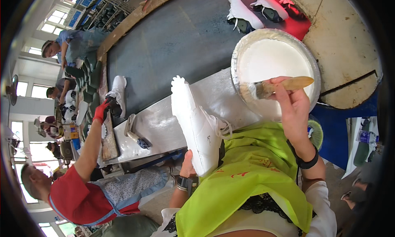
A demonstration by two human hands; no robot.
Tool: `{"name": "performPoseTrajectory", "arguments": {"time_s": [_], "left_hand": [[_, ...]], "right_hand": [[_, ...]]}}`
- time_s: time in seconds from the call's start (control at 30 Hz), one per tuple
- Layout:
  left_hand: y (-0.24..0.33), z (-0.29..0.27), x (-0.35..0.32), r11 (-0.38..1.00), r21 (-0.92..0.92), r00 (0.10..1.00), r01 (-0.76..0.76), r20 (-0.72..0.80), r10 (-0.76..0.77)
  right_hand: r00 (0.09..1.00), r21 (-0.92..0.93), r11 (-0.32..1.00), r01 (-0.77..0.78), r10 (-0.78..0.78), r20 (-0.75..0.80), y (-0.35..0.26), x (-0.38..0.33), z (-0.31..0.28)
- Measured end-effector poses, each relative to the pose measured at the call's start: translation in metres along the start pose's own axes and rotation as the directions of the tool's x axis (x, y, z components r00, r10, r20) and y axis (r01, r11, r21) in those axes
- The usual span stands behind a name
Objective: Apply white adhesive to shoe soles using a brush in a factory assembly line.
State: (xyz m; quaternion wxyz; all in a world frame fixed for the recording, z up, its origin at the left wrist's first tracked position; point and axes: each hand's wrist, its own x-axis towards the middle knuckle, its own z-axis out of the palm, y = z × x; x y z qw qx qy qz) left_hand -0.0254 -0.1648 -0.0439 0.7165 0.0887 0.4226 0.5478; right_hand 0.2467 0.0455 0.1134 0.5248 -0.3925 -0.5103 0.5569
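Note:
My left hand [188, 165] is closed around the near end of a white sneaker [196, 132]. The shoe is tilted on its side, its sole edge turned left, its laces to the right, and its notched far tip pointing away from me. In my right hand [294, 105] is a brush [298, 83], gripped by its wooden handle. Its bristles, coated in white, are at the left inner side of a large round basin [236, 60] of white liquid. Part of the bristles is hard to make out against the liquid.
A dark conveyor belt [173, 35] runs behind a metal ledge [160, 113], where another brush [138, 137] lies. White sneakers [245, 11] sit at the far right under red light. At left, a co-worker's red-gloved hand [101, 110] touches a white shoe [118, 91].

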Motion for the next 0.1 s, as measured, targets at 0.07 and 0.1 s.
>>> {"name": "performPoseTrajectory", "arguments": {"time_s": [0.07,0.1], "left_hand": [[0.014,0.014,-0.009,0.998,0.066,0.996,0.013,-0.093,-0.007],[0.018,0.015,-0.007,0.997,0.078,0.995,0.022,-0.094,-0.015]], "right_hand": [[0.997,0.063,0.998,0.015,-0.010,-0.075,0.007,0.013,0.000],[0.996,0.071,0.997,0.012,-0.006,-0.087,0.008,0.020,0.003]]}}
